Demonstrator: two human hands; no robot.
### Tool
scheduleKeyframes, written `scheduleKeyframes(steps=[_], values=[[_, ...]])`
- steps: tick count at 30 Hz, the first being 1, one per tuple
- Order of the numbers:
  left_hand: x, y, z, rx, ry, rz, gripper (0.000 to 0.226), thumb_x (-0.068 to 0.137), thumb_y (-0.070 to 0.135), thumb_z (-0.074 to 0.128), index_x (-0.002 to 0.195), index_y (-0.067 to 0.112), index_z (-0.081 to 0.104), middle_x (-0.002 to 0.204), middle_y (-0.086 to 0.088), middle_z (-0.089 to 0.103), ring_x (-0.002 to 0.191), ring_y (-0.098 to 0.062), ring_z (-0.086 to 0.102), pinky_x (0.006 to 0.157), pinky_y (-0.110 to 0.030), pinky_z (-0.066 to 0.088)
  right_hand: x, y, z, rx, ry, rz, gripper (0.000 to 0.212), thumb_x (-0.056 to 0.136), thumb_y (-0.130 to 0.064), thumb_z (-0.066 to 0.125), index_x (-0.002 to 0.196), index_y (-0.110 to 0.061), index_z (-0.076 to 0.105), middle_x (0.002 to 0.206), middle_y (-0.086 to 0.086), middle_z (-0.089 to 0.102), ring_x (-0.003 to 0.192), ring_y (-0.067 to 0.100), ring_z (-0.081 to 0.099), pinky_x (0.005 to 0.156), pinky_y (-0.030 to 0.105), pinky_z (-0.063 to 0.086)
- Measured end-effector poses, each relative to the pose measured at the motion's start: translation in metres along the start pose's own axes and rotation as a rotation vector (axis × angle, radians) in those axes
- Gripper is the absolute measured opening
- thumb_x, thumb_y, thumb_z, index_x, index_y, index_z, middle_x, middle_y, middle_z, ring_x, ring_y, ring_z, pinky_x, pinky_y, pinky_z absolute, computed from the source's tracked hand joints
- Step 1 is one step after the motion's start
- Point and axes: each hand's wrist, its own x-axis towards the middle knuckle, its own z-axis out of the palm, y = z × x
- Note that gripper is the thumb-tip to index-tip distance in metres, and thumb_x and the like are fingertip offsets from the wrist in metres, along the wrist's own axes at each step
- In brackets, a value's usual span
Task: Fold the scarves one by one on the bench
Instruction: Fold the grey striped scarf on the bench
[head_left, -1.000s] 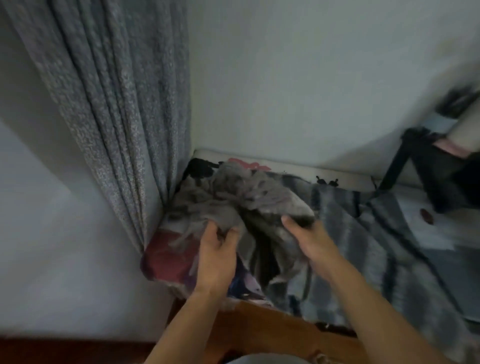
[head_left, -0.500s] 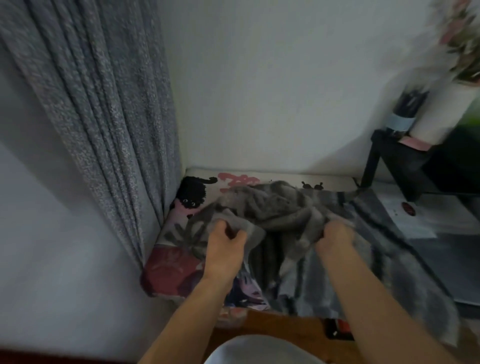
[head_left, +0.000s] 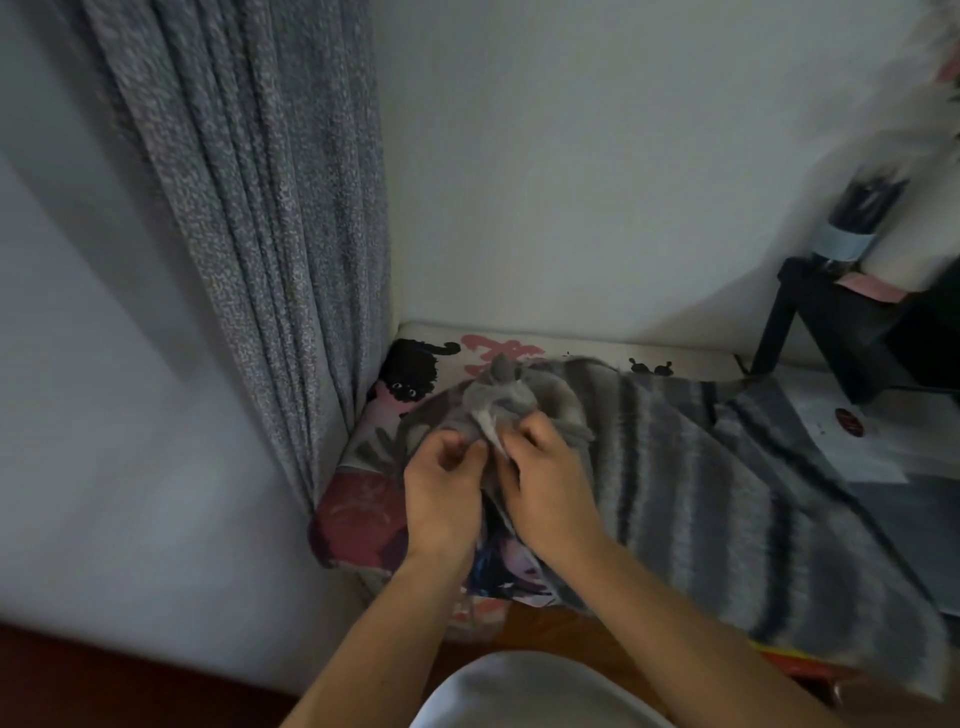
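Left hand (head_left: 441, 499) and right hand (head_left: 550, 493) sit close together, fingers curled, each pinching a bunched end of the grey striped scarf (head_left: 701, 499). The gathered end rises in a peak just beyond the knuckles; the rest of the scarf lies spread to the right across the printed cushion (head_left: 358, 499) on the bench (head_left: 561, 631). A grey curtain (head_left: 270, 234) hangs at left, touching the cushion.

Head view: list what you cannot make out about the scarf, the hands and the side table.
- Grey striped scarf: its far end runs off the lower right edge; how many scarves lie here is unclear.
- Left hand and right hand: the bunched cloth hides their fingertips.
- Cushion print: mostly covered by scarf and hands.
- Black side table: items on it are blurred and cut off.
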Motion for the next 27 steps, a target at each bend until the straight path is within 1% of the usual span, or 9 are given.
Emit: scheduleKeyframes(steps=[5,8,11,14,17,19,22,25,27], values=[[0.000,0.003,-0.006,-0.139,0.048,-0.143,0.011,0.094,0.015,0.070,0.083,0.016,0.071,0.086,-0.012,0.074,0.082,-0.028,0.070,0.082,-0.044,0.059,-0.005,-0.005,0.008,-0.218,-0.019,-0.105,0.038,0.086,-0.025,0.073,0.120,-0.015,0.060,0.100,0.004,0.049,0.084,0.018,0.055,0.060,0.028,0.048],[0.002,0.002,-0.007,-0.187,0.053,-0.208,0.011,0.095,0.013,0.069,0.084,0.011,0.070,0.084,-0.011,0.072,0.080,-0.026,0.069,0.084,-0.048,0.059,-0.009,-0.001,0.012,-0.288,-0.041,-0.117,0.056,0.084,-0.028,0.075,0.135,-0.017,0.053,0.103,0.007,0.053,0.085,0.023,0.061,0.059,0.031,0.053],[0.001,0.002,-0.008,-0.235,0.025,-0.252,0.011,0.096,0.013,0.067,0.088,0.005,0.067,0.085,-0.013,0.071,0.084,-0.029,0.070,0.080,-0.041,0.059,-0.013,-0.001,0.015,-0.281,-0.039,-0.118,0.060,0.087,-0.028,0.072,0.141,-0.017,0.048,0.104,0.007,0.054,0.086,0.023,0.061,0.059,0.032,0.055],[0.000,0.002,-0.009,-0.267,-0.021,-0.247,0.019,0.092,0.019,0.073,0.099,0.004,0.066,0.097,-0.017,0.074,0.094,-0.030,0.073,0.087,-0.042,0.058,-0.014,-0.005,0.017,-0.208,-0.039,-0.193,0.054,0.091,-0.024,0.064,0.142,-0.015,0.047,0.108,0.007,0.053,0.093,0.023,0.057,0.071,0.032,0.055],[0.004,0.005,-0.008,-0.299,0.009,-0.283,0.017,0.092,0.010,0.072,0.101,0.000,0.062,0.103,-0.021,0.072,0.097,-0.031,0.073,0.092,-0.046,0.058,-0.014,-0.005,0.018,-0.130,-0.091,-0.260,0.054,0.095,-0.024,0.055,0.146,-0.012,0.042,0.113,0.005,0.052,0.099,0.019,0.050,0.084,0.032,0.051],[0.011,0.012,-0.005,-0.381,0.021,-0.356,0.004,0.096,0.003,0.064,0.097,0.000,0.061,0.099,-0.023,0.072,0.086,-0.028,0.074,0.083,-0.042,0.061,-0.018,0.002,0.018,-0.124,-0.053,-0.188,0.061,0.094,-0.025,0.053,0.150,-0.010,0.036,0.117,0.005,0.053,0.103,0.018,0.049,0.091,0.031,0.050],[0.026,0.029,-0.003,-0.334,0.034,-0.335,0.009,0.100,0.002,0.056,0.093,0.006,0.060,0.095,-0.016,0.070,0.078,-0.019,0.072,0.073,-0.035,0.061,-0.037,0.030,0.016,-0.133,0.032,0.067,0.067,0.087,-0.017,0.061,0.150,-0.011,0.039,0.125,0.006,0.053,0.113,0.020,0.049,0.101,0.036,0.046],[0.041,0.046,-0.003,-0.240,0.039,-0.243,0.009,0.103,0.005,0.052,0.098,0.006,0.059,0.099,-0.014,0.068,0.088,-0.021,0.069,0.079,-0.036,0.062,-0.048,0.073,0.003,-0.146,0.116,0.378,0.060,0.079,0.002,0.065,0.137,-0.011,0.053,0.117,0.007,0.055,0.108,0.023,0.049,0.093,0.042,0.051],[0.052,0.058,-0.004,-0.259,0.039,-0.234,0.012,0.105,0.005,0.049,0.113,0.003,0.057,0.109,-0.015,0.067,0.098,-0.023,0.069,0.080,-0.037,0.062,-0.047,0.096,-0.016,-0.153,0.205,0.435,0.053,0.078,0.009,0.066,0.129,-0.007,0.059,0.110,0.010,0.055,0.100,0.025,0.050,0.083,0.037,0.051]])
